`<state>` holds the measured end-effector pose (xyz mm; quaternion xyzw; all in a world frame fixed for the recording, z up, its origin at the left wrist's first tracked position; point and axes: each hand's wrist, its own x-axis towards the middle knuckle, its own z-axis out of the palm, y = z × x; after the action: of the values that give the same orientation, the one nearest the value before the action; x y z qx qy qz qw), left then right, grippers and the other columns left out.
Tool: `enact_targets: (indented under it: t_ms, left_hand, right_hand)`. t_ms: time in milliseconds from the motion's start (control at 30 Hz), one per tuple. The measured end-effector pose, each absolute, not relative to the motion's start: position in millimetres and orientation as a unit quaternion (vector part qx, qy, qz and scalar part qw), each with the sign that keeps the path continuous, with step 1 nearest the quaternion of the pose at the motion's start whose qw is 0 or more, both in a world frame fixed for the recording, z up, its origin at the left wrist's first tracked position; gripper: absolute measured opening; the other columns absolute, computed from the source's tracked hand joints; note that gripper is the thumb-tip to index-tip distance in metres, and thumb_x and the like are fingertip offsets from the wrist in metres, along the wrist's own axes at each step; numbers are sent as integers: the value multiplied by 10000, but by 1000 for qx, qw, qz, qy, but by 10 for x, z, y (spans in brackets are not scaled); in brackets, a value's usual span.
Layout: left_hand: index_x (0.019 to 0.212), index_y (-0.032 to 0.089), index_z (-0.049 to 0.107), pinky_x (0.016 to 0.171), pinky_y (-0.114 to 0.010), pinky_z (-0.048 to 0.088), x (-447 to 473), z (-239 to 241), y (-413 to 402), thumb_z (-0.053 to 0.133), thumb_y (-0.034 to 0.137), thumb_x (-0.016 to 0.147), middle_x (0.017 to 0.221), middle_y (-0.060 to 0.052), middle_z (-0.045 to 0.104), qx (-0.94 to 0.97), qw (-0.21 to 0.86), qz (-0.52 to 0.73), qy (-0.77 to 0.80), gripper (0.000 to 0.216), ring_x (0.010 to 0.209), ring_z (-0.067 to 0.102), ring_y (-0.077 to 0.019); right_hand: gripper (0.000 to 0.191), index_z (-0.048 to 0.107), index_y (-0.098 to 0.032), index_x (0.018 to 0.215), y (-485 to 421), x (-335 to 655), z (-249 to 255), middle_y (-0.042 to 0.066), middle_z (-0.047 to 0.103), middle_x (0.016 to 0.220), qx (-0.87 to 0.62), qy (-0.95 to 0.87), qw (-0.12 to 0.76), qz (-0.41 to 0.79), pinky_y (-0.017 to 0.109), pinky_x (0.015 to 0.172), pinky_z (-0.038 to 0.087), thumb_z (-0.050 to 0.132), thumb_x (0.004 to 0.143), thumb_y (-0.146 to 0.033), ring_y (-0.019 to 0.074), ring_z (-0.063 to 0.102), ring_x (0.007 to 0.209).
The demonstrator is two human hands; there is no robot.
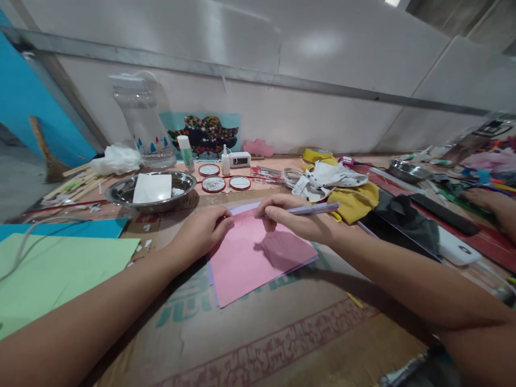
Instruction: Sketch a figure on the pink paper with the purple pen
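A pink sheet of paper (248, 258) lies on a lilac sheet on the cardboard-covered table. My left hand (199, 232) rests at the sheet's top left corner, fingers curled and pressing on the paper. My right hand (296, 217) is closed round a lilac pen (312, 209) held almost level, its tip hidden behind the fingers over the sheet's upper edge.
A steel bowl (121, 194) with a white card, glue bottles, small round red-rimmed dishes (213, 184) and a clear jug (145, 121) stand behind. Green paper (56, 269) lies left. Yellow and white cloth (346, 188), dark fabric and another person's hand (489, 201) are at right.
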<state>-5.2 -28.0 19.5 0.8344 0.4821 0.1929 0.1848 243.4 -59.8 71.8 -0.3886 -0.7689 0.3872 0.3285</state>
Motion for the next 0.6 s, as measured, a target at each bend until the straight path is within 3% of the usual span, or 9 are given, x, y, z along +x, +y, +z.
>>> enact_targets:
  t_ms: [100, 267, 467, 600]
  left_hand:
    - [944, 227, 689, 758, -355, 450, -53, 194, -279, 444, 474, 946, 952, -80, 758, 839, 178, 188, 479, 347, 870, 672, -277]
    - [957, 230, 690, 747, -360, 438, -54, 161, -253, 432, 475, 957, 983, -80, 765, 840, 172, 180, 481, 356, 907, 678, -281]
    - [1001, 224, 691, 778, -385, 444, -50, 154, -246, 407, 490, 968, 1003, -90, 768, 849, 156, 173, 475, 391, 942, 682, -299]
    - [1047, 212, 689, 824, -395, 457, -55, 175, -255, 495, 519, 914, 1056, -107, 769, 862, 143, 168, 456, 387, 988, 684, -311]
  right_hand:
    - [107, 670, -184, 887, -553, 2358, 475, -7, 674, 685, -433, -705, 324, 460, 211, 520, 477, 622, 890, -279, 113, 626, 585]
    - [306, 591, -201, 808, -504, 2336, 320, -50, 592, 539, -459, -649, 344, 500, 184, 376, 334, 719, 872, -471, 73, 455, 408]
    - [429, 501, -226, 788, -541, 2273, 332, -65, 618, 561, -452, -629, 355, 524, 176, 408, 382, 872, 748, -439, 72, 477, 441]
    - [424, 457, -227, 737, -569, 2246, 298, -68, 581, 607, -463, -635, 358, 504, 207, 492, 471, 832, 789, -418, 75, 492, 507]
